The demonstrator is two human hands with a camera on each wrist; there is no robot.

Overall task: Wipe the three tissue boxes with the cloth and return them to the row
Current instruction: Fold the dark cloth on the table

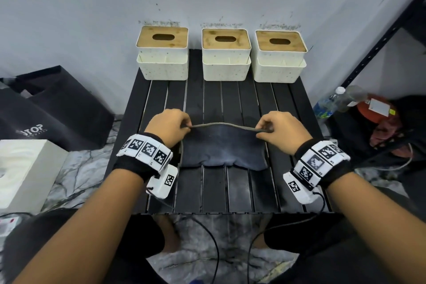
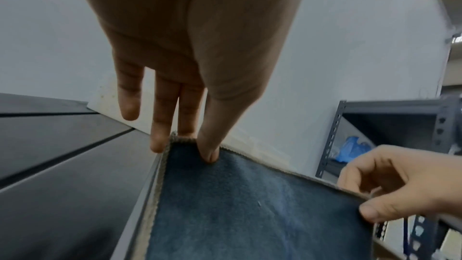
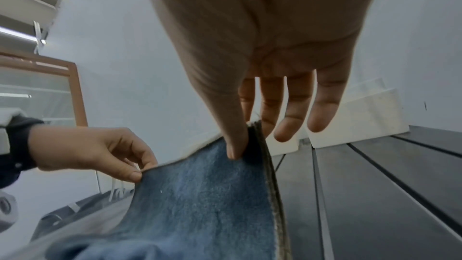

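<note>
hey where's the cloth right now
In the head view the blue cloth is at the middle of the black slatted table, its far edge pinched up between the left hand and right hand, nearer than the tissue boxes.

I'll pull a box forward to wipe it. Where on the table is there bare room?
Bare slats lie between the tissue boxes and the cloth, and along the table's near edge. The back row is crowded.

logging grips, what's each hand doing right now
Left hand: pinching the cloth's far left corner.
Right hand: pinching its far right corner.
</note>
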